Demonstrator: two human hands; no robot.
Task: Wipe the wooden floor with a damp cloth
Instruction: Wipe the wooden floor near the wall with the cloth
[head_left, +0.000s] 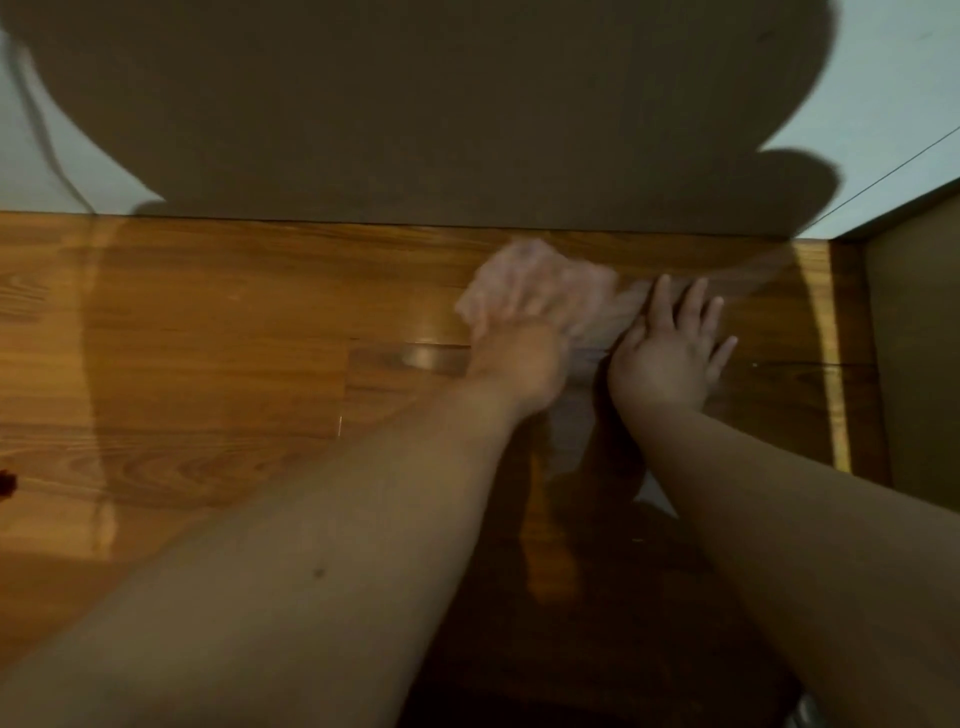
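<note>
A pale pinkish cloth (524, 270) lies bunched on the wooden floor (208, 338) close to the wall. My left hand (514, 358) presses on the cloth, its fingers blurred and partly lost in the fabric. My right hand (670, 348) lies flat on the floor just to the right of the cloth, fingers spread and holding nothing. Both forearms reach in from the bottom of the head view.
A light wall (893, 93) runs along the far edge of the floor, with my large shadow across it. A dark cabinet or door side (914, 364) stands at the right. A small dark red object (8, 483) sits at the left edge.
</note>
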